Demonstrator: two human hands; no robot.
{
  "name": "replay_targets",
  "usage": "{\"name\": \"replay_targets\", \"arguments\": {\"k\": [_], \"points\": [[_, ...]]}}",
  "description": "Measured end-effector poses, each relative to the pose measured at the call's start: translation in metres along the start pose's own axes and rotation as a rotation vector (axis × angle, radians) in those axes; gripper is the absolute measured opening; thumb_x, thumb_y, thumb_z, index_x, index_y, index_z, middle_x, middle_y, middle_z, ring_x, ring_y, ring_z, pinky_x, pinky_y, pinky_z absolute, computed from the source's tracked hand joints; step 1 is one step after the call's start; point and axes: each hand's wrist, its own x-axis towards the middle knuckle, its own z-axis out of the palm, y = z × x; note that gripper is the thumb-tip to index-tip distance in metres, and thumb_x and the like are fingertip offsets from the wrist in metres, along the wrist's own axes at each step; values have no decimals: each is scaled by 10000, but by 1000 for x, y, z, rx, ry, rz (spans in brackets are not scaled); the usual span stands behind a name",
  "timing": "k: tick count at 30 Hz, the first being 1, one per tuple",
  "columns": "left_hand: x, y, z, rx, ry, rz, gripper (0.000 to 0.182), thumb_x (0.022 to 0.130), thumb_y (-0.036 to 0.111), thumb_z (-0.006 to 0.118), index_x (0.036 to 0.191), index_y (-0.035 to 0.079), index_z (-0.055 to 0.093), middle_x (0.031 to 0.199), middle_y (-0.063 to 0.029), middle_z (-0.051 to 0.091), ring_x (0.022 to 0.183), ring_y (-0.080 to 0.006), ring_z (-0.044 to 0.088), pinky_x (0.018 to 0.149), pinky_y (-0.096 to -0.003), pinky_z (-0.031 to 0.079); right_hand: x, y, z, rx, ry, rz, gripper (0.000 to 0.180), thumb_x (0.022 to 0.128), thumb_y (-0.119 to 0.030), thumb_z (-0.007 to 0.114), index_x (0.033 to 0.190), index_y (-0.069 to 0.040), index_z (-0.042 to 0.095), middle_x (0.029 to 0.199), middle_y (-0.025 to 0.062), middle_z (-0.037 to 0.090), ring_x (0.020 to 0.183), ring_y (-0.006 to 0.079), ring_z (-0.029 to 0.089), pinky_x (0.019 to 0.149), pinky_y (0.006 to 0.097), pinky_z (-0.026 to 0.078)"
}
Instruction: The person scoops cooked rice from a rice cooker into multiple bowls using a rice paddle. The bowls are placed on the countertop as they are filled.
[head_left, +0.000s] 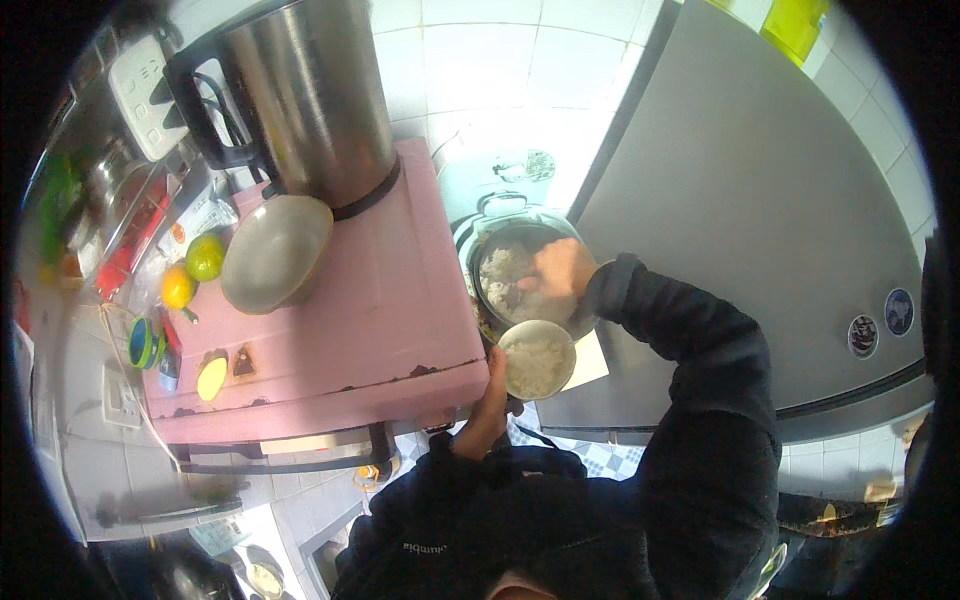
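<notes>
A small bowl of white rice (534, 360) is held by my left hand (486, 412), which grips it from the left and below. Just beyond the bowl stands a rice cooker with its pale green lid (480, 184) raised. Cooked rice (504, 274) lies in its dark inner pot (480, 247). My right hand (561, 268) reaches into the pot from the right, fingers curled down near the rice. Glare and steam-like haze blur it, and whether it holds a utensil is hidden.
Left is a pink cabinet top (390, 300) with an empty tilted bowl (277, 255), a steel electric kettle (307, 97), a green citrus fruit (204, 257), an orange one (178, 287) and a yellow oval piece (212, 379). A grey refrigerator (735, 210) borders the right.
</notes>
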Motion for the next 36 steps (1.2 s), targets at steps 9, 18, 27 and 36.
{"name": "replay_targets", "arguments": {"k": [9,18,27,36], "points": [[-10,10,-5,104,-79,-3,678,922,671,329,1288,130,511,1061,-43,666,699,-126,574,486,-269,377,-29,22,15,296,275,123,543,798,-603,596,771,-77,726,693,144,651,683,332,631,658,430,485],[-9,11,11,57,-12,15,660,918,691,299,1222,147,518,912,-11,642,535,-108,444,442,-262,283,-91,-5,-75,374,321,436,404,796,-479,674,730,-81,680,626,95,620,615,300,612,590,394,462],[-17,16,19,140,2,68,631,914,696,308,1148,141,495,748,7,529,500,-82,332,441,-241,251,-169,-90,-118,-206,466,197,273,725,-361,690,745,-102,603,732,27,521,723,231,534,609,351,442],[-20,15,13,211,-48,118,617,943,647,300,1236,128,460,800,-4,540,529,-82,383,440,-236,291,-166,-89,-129,-108,455,231,317,727,-416,683,723,-103,633,703,30,550,674,237,562,577,355,458]]}}
